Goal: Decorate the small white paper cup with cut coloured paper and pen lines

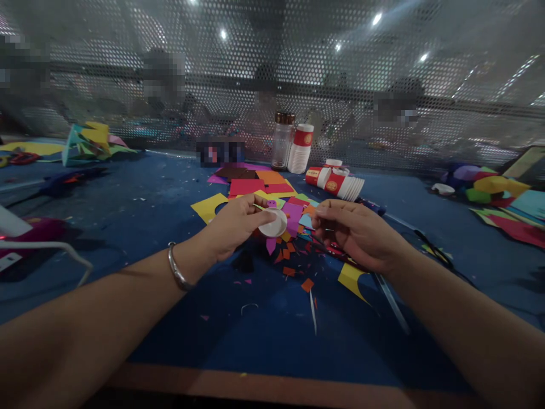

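My left hand grips a small white paper cup between thumb and fingers, its round end turned toward me. A purple paper piece with a small drawn face shows above the cup, and a pointed purple paper piece shows below it. To the right, apart from the cup, my right hand has its thumb and fingertips pinched together. Whatever is in that pinch, if anything, cannot be made out. Beneath and between the hands lie orange paper scraps and a purple paper sheet.
Behind the hands stand a glass jar and stacked paper cups, with more cups lying sideways. Coloured sheets, a glue stick and yellow offcuts lie on the blue table. A white cable is at left.
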Demonstrator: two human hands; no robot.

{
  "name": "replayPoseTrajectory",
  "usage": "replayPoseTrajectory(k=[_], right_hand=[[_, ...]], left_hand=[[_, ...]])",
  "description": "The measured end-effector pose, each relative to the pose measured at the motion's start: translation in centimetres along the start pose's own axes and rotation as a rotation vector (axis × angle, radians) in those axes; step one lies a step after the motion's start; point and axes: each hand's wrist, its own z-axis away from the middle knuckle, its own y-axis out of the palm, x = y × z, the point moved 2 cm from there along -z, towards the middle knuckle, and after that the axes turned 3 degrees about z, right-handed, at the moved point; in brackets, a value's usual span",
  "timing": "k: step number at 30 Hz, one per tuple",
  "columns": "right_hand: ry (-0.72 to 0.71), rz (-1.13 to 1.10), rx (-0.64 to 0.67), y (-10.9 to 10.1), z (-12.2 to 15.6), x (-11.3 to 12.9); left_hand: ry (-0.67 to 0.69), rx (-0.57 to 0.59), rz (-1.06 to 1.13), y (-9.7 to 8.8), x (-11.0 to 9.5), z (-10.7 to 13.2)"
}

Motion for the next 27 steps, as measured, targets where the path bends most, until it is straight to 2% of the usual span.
replayPoseTrajectory(k=[6, 12, 14, 16, 18, 22, 27], right_hand=[[0.017, 0.024, -0.018, 0.0, 0.0, 0.0], [0.004, 0.092, -0.01, 0.2, 0.1, 0.0], [0.002, 0.127, 0.008, 0.3, 0.1, 0.0], [0.006, 0.156, 0.02, 0.4, 0.2, 0.1], [0.011, 0.176, 0.023, 0.6, 0.3, 0.1], [0.003, 0.179, 0.045, 0.7, 0.4, -0.1], [-0.059, 0.196, 0.106, 1.0, 0.4, -0.1]], left_hand=[[0.098, 0.013, -0.415, -1.2, 0.2, -0.7], [0.103, 0.038, -0.503, -2.3, 0.2, -1.3], [0.188, -0.011, -0.646, -2.6, -0.1, -1.3], [0.34, -0.089, -0.845, -2.7, -0.5, -1.1], [0.5, -0.118, -0.987, -2.2, -0.9, -0.6], [0.669, -0.013, -0.94, -0.4, -1.3, 1.1], [0.73, 0.029, -0.862, 1.3, -1.0, 2.2]])
